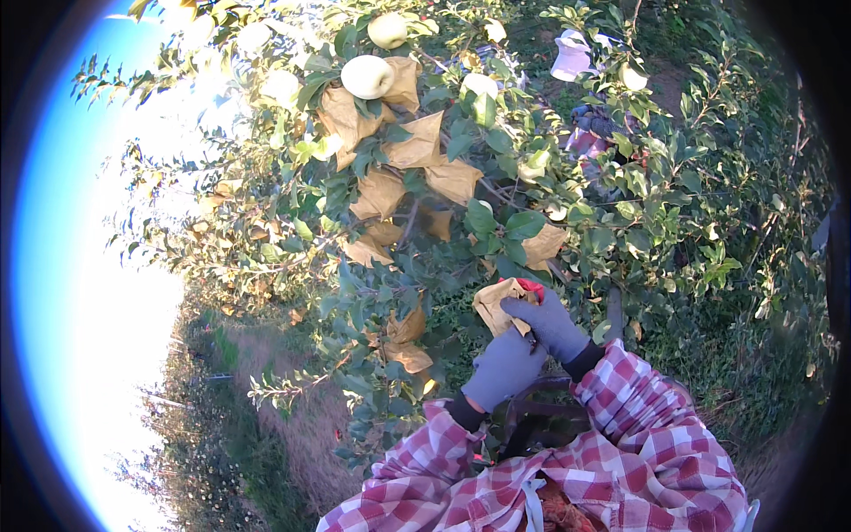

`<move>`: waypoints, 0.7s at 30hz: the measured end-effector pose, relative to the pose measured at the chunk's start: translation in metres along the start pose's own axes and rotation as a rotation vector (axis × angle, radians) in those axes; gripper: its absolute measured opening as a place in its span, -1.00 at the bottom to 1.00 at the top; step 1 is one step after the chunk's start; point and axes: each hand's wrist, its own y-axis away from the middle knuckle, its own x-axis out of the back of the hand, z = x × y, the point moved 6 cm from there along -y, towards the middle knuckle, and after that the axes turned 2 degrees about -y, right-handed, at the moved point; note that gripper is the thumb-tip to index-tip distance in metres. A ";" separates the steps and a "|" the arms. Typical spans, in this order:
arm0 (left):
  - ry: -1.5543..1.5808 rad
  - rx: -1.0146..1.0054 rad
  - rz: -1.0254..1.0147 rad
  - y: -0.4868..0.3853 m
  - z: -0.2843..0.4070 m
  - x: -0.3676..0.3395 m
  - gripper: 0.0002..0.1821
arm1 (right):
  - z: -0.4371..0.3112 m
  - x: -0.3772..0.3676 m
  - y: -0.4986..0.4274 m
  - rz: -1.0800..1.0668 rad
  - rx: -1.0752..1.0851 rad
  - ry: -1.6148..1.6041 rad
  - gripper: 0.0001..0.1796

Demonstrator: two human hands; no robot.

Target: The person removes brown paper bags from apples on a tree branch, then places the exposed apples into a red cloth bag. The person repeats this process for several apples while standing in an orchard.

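Both my hands wear grey gloves and meet at a tan paper fruit bag [497, 304] held in front of the apple tree. My right hand [550, 320] grips the bag from the right, its thumb lying across the paper. A red patch shows at those fingertips. From below, my left hand [508, 367] pinches the bag's lower end, where a small dark bit shows between the hands. Whether fruit is inside the bag cannot be told. Just above hang green leaves [505, 229] and another tan bag [544, 245].
Pale apples [367, 77] hang uncovered higher up, among several paper bags [415, 141] on the branches. Beyond the foliage at upper right is another person in a pale hat [572, 56], with a gloved hand [602, 126]. A dark metal frame [542, 405] stands close below my hands.
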 end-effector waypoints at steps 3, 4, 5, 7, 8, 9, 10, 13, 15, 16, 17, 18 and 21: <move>-0.031 -0.219 -0.163 0.008 0.001 0.064 -0.69 | 0.011 0.019 -0.011 0.072 -0.019 0.198 -0.61; 0.108 -0.156 0.019 0.009 -0.008 0.104 -0.72 | 0.010 0.018 -0.013 0.055 0.051 0.339 -0.66; 0.112 -0.257 0.303 0.006 -0.008 0.150 -0.74 | 0.009 0.009 -0.011 0.011 0.169 0.423 -0.67; -0.036 -0.311 0.713 -0.014 -0.023 0.235 -0.77 | 0.021 -0.009 -0.004 -0.127 0.158 0.759 -0.63; -0.101 -0.284 0.794 -0.038 -0.033 0.276 -0.78 | 0.030 -0.017 0.001 -0.205 0.120 0.911 -0.60; 0.009 -0.097 0.813 -0.052 -0.058 0.307 -0.77 | 0.039 -0.025 0.007 -0.283 0.074 1.065 -0.58; -0.140 -0.058 0.796 -0.072 -0.068 0.340 -0.74 | 0.048 -0.030 0.013 -0.374 0.007 1.211 -0.56; 0.064 -0.168 0.919 -0.122 -0.095 0.401 -0.61 | 0.050 -0.028 0.019 -0.338 -0.040 1.183 -0.51; 0.197 -0.207 0.876 -0.143 -0.104 0.417 -0.60 | 0.047 -0.023 0.019 -0.317 -0.055 1.172 -0.52; 0.219 -0.170 0.847 -0.149 -0.108 0.422 -0.66 | 0.046 -0.022 0.019 -0.315 -0.054 1.165 -0.51; 0.241 -0.131 0.813 -0.155 -0.109 0.424 -0.71 | 0.045 -0.022 0.020 -0.322 -0.071 1.155 -0.51; 0.358 -0.154 0.759 -0.159 -0.108 0.423 -0.73 | 0.043 -0.022 0.020 -0.315 -0.057 1.156 -0.51; 0.337 -0.024 0.738 -0.164 -0.108 0.428 -0.81 | 0.041 -0.023 0.021 -0.315 -0.060 1.152 -0.52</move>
